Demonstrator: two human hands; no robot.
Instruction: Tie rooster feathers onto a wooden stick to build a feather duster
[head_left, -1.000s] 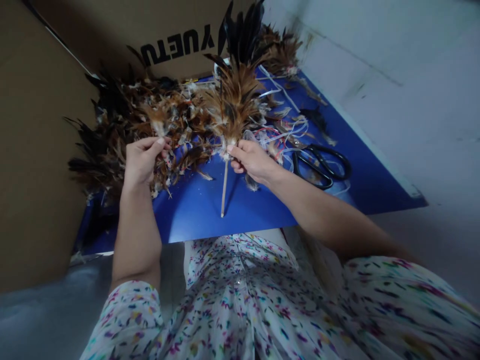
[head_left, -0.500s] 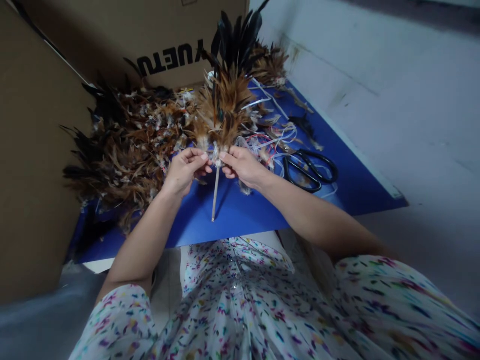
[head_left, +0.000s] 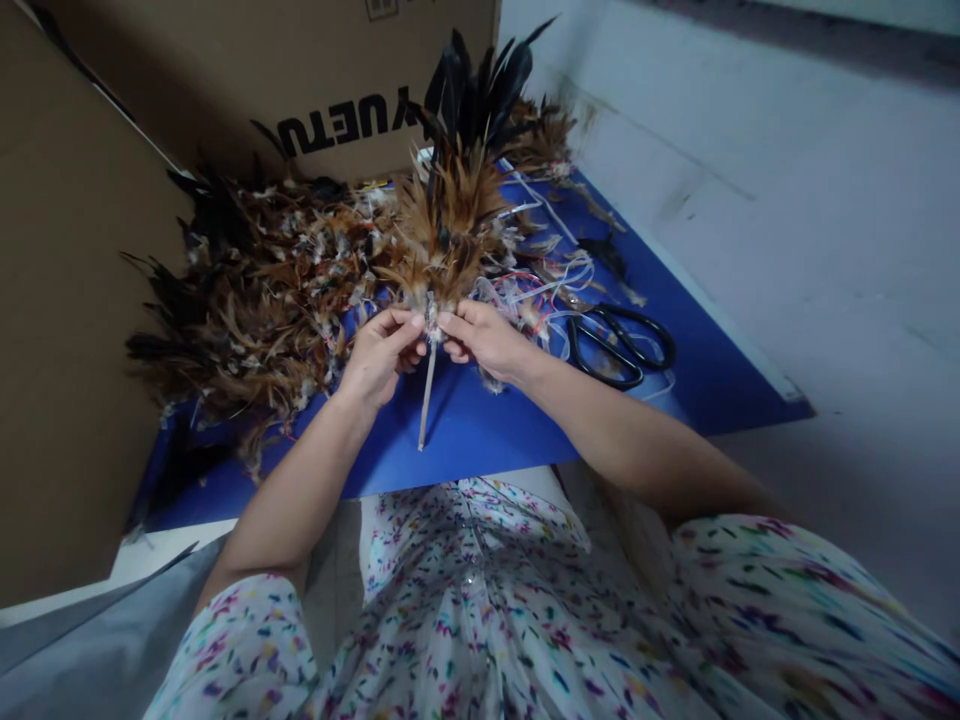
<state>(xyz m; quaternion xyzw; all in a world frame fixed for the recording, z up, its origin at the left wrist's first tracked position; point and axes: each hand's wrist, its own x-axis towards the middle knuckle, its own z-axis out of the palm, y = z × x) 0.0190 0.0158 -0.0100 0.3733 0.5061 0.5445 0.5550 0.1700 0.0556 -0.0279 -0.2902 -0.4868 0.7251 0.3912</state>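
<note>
A feather duster (head_left: 454,205) of brown feathers with long black ones at its far end points away from me over the table. Its thin bare stick (head_left: 426,400) sticks out toward me. My left hand (head_left: 382,350) is closed, thumb and fingers pinching the whitish feather bases on the left of the stick. From the right, my right hand (head_left: 480,335) pinches the same spot, its thumb pressed on the feather bases. What lies under the fingertips is partly hidden.
Loose feathers (head_left: 247,290) are heaped on the left of the blue table (head_left: 480,440). Black-handled scissors (head_left: 619,345) lie at right beside tangled plastic strips (head_left: 525,290). More feathers (head_left: 547,135) lie at the back. Cardboard (head_left: 225,80) stands behind and left; a wall (head_left: 787,200) runs along the right.
My left hand has shifted slightly right, closer to the stick. The stick's near end has swung a little left and toward me. My right hand stays nearly in place.
</note>
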